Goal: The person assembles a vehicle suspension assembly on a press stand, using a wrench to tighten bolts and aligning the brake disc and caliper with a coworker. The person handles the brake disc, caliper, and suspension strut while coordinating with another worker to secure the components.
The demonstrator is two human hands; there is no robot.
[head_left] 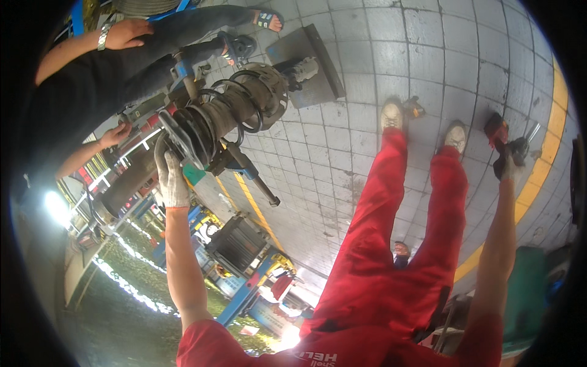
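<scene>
One spring strut (229,103) at eleven o'clock, a hand on its end

I see the strut slanting above the grey tiled floor (330,177). At nine o'clock, the gloved left hand (172,178) rests against its nearer end, fingers stretched out rather than clenched. Over at three, the right hand (509,171) is wrapped around a dark power tool (518,148). A co-worker (79,92) in black stands at ten, beside the strut.
</scene>
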